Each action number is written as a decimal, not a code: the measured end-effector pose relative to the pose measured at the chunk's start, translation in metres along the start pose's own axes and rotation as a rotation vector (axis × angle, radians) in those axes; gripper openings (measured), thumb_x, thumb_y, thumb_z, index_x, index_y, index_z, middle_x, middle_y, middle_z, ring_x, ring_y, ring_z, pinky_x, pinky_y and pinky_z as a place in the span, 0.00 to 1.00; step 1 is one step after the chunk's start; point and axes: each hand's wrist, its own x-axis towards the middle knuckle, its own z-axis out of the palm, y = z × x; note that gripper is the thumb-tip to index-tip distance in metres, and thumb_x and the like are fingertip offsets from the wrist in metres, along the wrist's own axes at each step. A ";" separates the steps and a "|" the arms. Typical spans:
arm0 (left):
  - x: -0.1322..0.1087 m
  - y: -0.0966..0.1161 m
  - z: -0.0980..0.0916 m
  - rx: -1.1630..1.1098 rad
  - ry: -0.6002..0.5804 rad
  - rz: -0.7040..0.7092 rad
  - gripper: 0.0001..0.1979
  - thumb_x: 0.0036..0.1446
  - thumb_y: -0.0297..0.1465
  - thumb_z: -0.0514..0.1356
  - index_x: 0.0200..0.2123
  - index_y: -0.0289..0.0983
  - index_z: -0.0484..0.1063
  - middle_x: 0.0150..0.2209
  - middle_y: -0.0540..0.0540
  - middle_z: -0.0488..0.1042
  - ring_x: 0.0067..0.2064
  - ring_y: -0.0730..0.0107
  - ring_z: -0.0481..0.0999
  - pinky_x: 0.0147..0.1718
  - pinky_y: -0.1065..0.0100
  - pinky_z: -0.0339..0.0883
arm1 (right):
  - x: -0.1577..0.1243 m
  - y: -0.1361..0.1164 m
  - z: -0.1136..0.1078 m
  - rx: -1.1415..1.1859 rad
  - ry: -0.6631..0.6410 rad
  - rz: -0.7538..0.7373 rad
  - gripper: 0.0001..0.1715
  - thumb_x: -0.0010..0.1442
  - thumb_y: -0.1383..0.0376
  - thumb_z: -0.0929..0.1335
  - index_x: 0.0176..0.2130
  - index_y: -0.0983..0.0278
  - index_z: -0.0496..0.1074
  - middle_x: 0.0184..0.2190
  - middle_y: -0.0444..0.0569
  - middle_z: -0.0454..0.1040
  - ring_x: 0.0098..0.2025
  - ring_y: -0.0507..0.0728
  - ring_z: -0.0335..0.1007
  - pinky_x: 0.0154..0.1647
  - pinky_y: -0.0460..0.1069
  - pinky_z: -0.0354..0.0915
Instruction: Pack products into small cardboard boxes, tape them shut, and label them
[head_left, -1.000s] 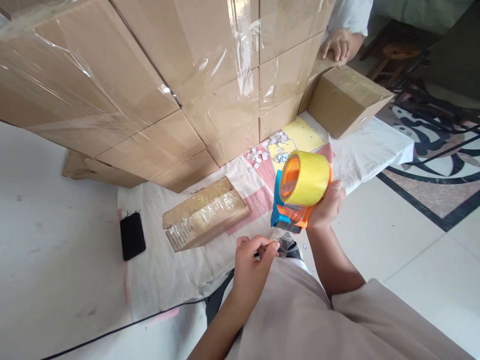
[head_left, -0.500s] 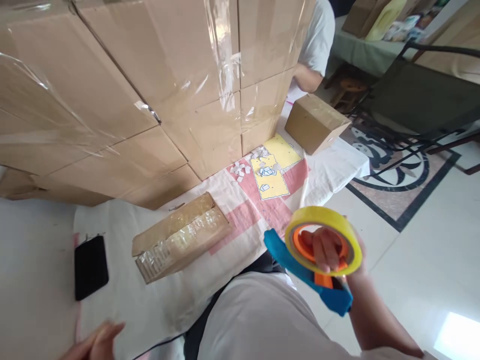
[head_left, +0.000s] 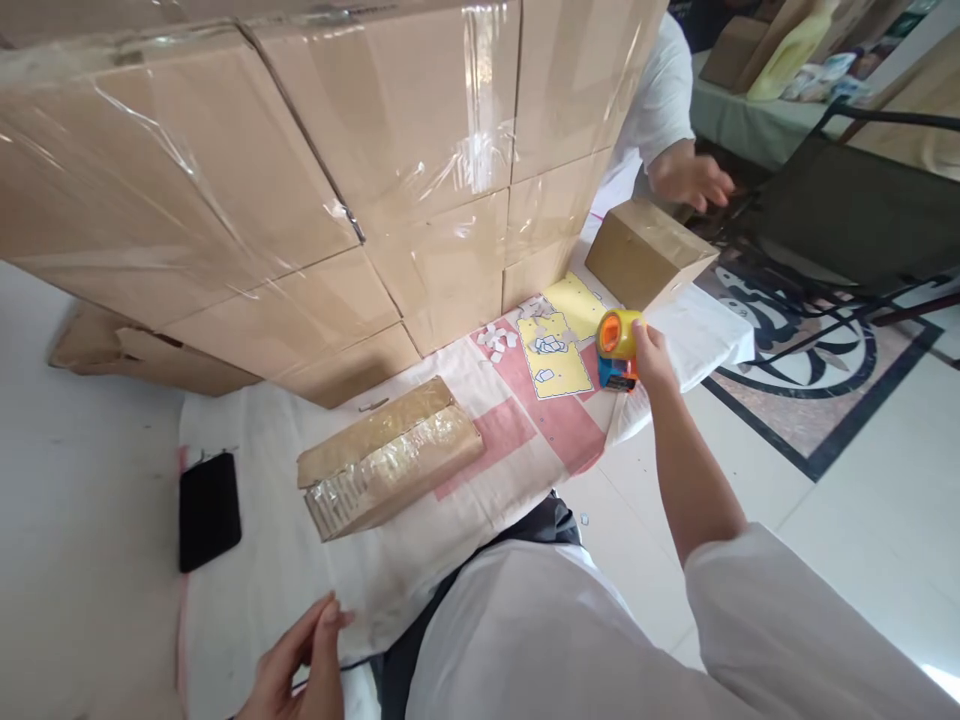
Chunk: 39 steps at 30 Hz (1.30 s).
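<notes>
My right hand (head_left: pixel 654 355) grips a blue and orange tape dispenser (head_left: pixel 616 375) loaded with a roll of yellow tape (head_left: pixel 622 333). It is stretched out over the table's near edge, beside the yellow paper sheets (head_left: pixel 555 360) with white scraps on them. My left hand (head_left: pixel 300 665) is low in the view, above the cloth, thumb and finger drawn together in a pinch. Whether anything small is between them I cannot make out. A taped cardboard box (head_left: pixel 394 460) lies between my hands on the white and pink cloth (head_left: pixel 262 610), touched by neither.
Stacked cardboard cartons (head_left: pixel 315 180) under clear film wall off the table's far side. A black flat object (head_left: pixel 210 512) lies at left. A smaller closed box (head_left: pixel 649 250) stands at the right end, near another person's hand (head_left: pixel 690 180). A dark chair (head_left: pixel 870 210) is beyond.
My right hand has moved the tape dispenser forward and away from me, over the table edge. My left hand has come further into view. The other person's hand now shows above the smaller box.
</notes>
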 end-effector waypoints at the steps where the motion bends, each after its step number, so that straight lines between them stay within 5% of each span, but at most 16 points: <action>1: 0.002 -0.001 0.001 -0.011 -0.026 -0.023 0.23 0.53 0.54 0.61 0.41 0.45 0.81 0.37 0.47 0.83 0.43 0.52 0.81 0.36 0.61 0.71 | 0.003 0.000 -0.006 -0.046 0.001 0.020 0.26 0.63 0.42 0.65 0.34 0.62 0.69 0.27 0.48 0.69 0.33 0.55 0.65 0.37 0.53 0.65; 4: 0.006 0.000 0.006 -0.105 -0.140 -0.100 0.29 0.50 0.55 0.64 0.51 0.45 0.76 0.33 0.49 0.83 0.45 0.53 0.81 0.37 0.63 0.71 | -0.012 -0.007 -0.026 -0.233 0.137 -0.007 0.23 0.58 0.49 0.72 0.42 0.64 0.70 0.31 0.46 0.67 0.37 0.56 0.65 0.45 0.55 0.64; 7: 0.007 0.013 0.013 -0.275 -0.230 -0.123 0.36 0.48 0.53 0.68 0.57 0.42 0.70 0.31 0.48 0.83 0.39 0.60 0.81 0.34 0.66 0.69 | -0.073 -0.029 -0.028 -0.346 0.219 -0.210 0.26 0.57 0.53 0.73 0.50 0.64 0.71 0.30 0.43 0.64 0.33 0.56 0.63 0.42 0.54 0.64; 9: 0.007 0.025 0.019 -0.393 -0.267 -0.091 0.35 0.49 0.50 0.69 0.56 0.41 0.68 0.33 0.47 0.83 0.35 0.64 0.79 0.31 0.69 0.68 | -0.133 -0.053 -0.013 -0.239 0.049 -0.323 0.20 0.61 0.55 0.71 0.49 0.62 0.73 0.27 0.41 0.63 0.30 0.54 0.61 0.36 0.51 0.62; 12: 0.007 0.041 0.026 -0.497 -0.328 -0.004 0.30 0.53 0.46 0.69 0.55 0.41 0.67 0.36 0.45 0.84 0.36 0.64 0.80 0.30 0.70 0.68 | -0.219 -0.095 0.029 0.007 -0.392 -0.471 0.13 0.65 0.58 0.70 0.47 0.61 0.76 0.26 0.42 0.64 0.28 0.52 0.61 0.31 0.49 0.61; 16: 0.006 0.047 0.030 -0.510 -0.403 0.153 0.26 0.54 0.43 0.69 0.53 0.41 0.68 0.33 0.46 0.84 0.38 0.64 0.81 0.36 0.67 0.72 | -0.274 -0.135 0.083 0.215 -0.795 -0.559 0.19 0.60 0.57 0.76 0.50 0.60 0.77 0.30 0.45 0.70 0.31 0.53 0.65 0.31 0.49 0.63; 21: 0.000 0.043 0.032 -0.539 -0.516 0.064 0.30 0.54 0.46 0.68 0.55 0.40 0.67 0.31 0.47 0.83 0.29 0.68 0.78 0.28 0.69 0.68 | -0.276 -0.161 0.106 0.187 -1.003 -0.616 0.02 0.63 0.67 0.72 0.37 0.61 0.77 0.31 0.45 0.71 0.32 0.52 0.68 0.32 0.48 0.63; 25: 0.002 0.040 0.030 -0.380 -0.590 -0.047 0.29 0.55 0.49 0.66 0.54 0.40 0.72 0.22 0.53 0.78 0.23 0.70 0.71 0.26 0.69 0.65 | -0.251 -0.193 0.082 0.214 -0.885 -0.680 0.06 0.65 0.70 0.69 0.36 0.61 0.75 0.29 0.44 0.69 0.30 0.51 0.63 0.31 0.49 0.59; 29: 0.014 0.040 0.026 -0.248 -0.055 0.325 0.15 0.61 0.43 0.64 0.46 0.42 0.77 0.32 0.49 0.81 0.32 0.67 0.74 0.36 0.65 0.68 | -0.219 -0.230 0.063 0.158 -0.907 -0.613 0.05 0.64 0.65 0.72 0.34 0.59 0.77 0.27 0.43 0.68 0.30 0.52 0.61 0.32 0.50 0.58; 33: 0.027 0.049 0.035 -0.332 0.403 0.834 0.21 0.59 0.30 0.65 0.56 0.41 0.70 0.49 0.40 0.79 0.48 0.59 0.78 0.48 0.57 0.69 | -0.199 -0.243 0.095 0.091 -1.059 -0.631 0.05 0.62 0.65 0.72 0.33 0.61 0.78 0.28 0.43 0.71 0.31 0.52 0.64 0.35 0.50 0.60; 35: 0.032 0.057 0.047 -0.306 0.486 1.042 0.22 0.58 0.28 0.64 0.56 0.41 0.69 0.49 0.40 0.80 0.51 0.57 0.78 0.49 0.56 0.68 | -0.194 -0.236 0.128 0.046 -1.122 -0.631 0.06 0.62 0.66 0.71 0.33 0.63 0.78 0.30 0.44 0.72 0.33 0.52 0.66 0.36 0.49 0.61; 39: 0.035 0.073 0.077 -0.064 0.292 1.118 0.18 0.61 0.29 0.62 0.54 0.42 0.73 0.48 0.44 0.83 0.53 0.57 0.79 0.59 0.54 0.55 | -0.194 -0.212 0.189 -0.210 -1.186 -0.682 0.05 0.59 0.68 0.71 0.31 0.65 0.77 0.34 0.48 0.71 0.41 0.57 0.69 0.45 0.52 0.62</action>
